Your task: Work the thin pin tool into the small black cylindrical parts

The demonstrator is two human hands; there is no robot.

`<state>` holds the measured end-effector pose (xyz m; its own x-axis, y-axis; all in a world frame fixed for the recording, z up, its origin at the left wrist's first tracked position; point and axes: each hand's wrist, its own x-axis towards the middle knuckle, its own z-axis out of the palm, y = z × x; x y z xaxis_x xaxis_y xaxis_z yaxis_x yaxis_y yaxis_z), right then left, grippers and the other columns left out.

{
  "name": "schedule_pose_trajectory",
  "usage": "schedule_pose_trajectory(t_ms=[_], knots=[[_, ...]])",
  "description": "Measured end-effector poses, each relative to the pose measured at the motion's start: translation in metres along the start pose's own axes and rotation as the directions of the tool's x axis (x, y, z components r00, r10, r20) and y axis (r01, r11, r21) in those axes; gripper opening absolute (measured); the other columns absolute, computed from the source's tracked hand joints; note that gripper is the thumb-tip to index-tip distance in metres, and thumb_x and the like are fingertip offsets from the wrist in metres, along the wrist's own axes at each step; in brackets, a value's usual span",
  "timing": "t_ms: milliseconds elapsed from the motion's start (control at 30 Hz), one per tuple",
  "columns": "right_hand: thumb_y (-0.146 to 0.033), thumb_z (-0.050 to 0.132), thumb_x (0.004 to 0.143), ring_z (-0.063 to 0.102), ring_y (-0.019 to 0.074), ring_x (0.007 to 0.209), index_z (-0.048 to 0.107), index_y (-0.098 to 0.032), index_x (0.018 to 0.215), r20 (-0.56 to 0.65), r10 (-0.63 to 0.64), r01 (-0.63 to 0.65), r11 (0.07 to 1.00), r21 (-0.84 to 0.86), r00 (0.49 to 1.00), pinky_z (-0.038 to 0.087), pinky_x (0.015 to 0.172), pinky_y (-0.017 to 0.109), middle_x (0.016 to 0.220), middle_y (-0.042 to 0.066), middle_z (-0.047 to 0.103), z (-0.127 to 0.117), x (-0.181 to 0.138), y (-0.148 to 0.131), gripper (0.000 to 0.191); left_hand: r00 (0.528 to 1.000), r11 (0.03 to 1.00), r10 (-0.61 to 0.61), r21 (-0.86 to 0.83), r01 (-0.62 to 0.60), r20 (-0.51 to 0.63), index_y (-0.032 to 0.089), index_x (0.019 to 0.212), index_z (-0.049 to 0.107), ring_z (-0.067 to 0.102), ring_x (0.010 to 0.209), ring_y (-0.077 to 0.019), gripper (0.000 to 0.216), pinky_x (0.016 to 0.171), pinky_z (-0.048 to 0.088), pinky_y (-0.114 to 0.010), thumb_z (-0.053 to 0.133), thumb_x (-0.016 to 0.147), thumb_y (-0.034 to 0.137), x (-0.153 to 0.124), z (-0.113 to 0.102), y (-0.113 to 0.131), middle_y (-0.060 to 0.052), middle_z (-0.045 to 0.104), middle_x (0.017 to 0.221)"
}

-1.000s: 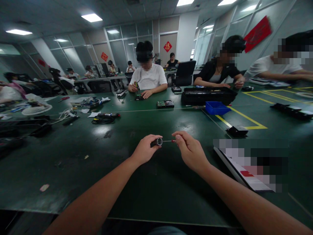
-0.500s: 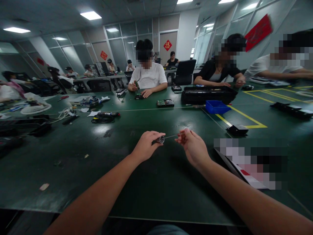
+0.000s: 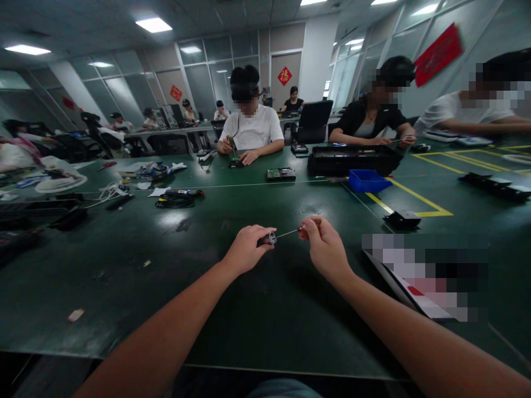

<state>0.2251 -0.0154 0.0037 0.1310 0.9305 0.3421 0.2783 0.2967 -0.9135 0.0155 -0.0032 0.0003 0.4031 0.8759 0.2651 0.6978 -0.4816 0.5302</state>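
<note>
My left hand [image 3: 248,249] is closed around a small dark cylindrical part with a round silvery end [image 3: 271,238], held just above the green table [image 3: 249,309]. My right hand [image 3: 326,246] pinches the red handle end of a thin screwdriver [image 3: 292,231]. Its metal shaft slants down and left, and its tip meets the silvery end of the part. Both hands hover over the middle of the table, close together.
A blurred-out flat item [image 3: 423,276] lies right of my right hand. Farther back are a blue bin [image 3: 367,182], a long black tray [image 3: 352,160], a small black part [image 3: 401,220], a circuit board [image 3: 280,175] and cables [image 3: 174,200]. Other people sit across the table.
My right hand has risen slightly and tilted the screwdriver, so its handle end now sits higher than the tip. My left hand has kept its grip and barely moved.
</note>
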Motion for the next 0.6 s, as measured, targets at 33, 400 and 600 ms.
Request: schedule_pose_trajectory(t_ms=[33, 400, 600], knots=[[-0.046, 0.045, 0.098, 0.063, 0.02, 0.075, 0.059, -0.021, 0.094, 0.012, -0.024, 0.025, 0.999, -0.046, 1.0, 0.048, 0.073, 0.036, 0.081, 0.004, 0.067, 0.0, 0.0, -0.002, 0.029, 1.0, 1.0, -0.001, 0.003, 0.001, 0.007, 0.026, 0.129, 0.064, 0.058, 0.107, -0.0241, 0.042, 0.098, 0.043, -0.042, 0.069, 0.087, 0.021, 0.0, 0.001, 0.0, -0.006, 0.068, 0.115], [-0.04, 0.042, 0.099, 0.065, 0.0216, 0.075, 0.057, -0.022, 0.092, 0.037, -0.108, 0.114, 0.964, -0.24, 0.993, 0.044, 0.07, 0.034, 0.08, 0.004, 0.068, -0.007, -0.001, -0.01, 0.024, 0.998, 0.992, -0.066, -0.105, 0.067, 0.014, 0.026, 0.126, 0.065, 0.06, 0.101, -0.0216, 0.04, 0.092, 0.047, -0.038, 0.068, 0.086, 0.022, -0.001, 0.002, -0.003, -0.005, 0.065, 0.111], [-0.041, 0.043, 0.099, 0.064, 0.0214, 0.074, 0.058, -0.023, 0.093, 0.028, -0.112, 0.115, 0.97, -0.216, 0.993, 0.045, 0.068, 0.033, 0.079, 0.005, 0.068, -0.008, -0.002, -0.013, 0.024, 0.972, 0.922, -0.193, -0.364, 0.134, -0.131, 0.022, 0.12, 0.061, 0.064, 0.101, -0.0211, 0.037, 0.094, 0.049, -0.037, 0.069, 0.084, 0.022, 0.002, 0.003, -0.009, -0.006, 0.067, 0.11]])
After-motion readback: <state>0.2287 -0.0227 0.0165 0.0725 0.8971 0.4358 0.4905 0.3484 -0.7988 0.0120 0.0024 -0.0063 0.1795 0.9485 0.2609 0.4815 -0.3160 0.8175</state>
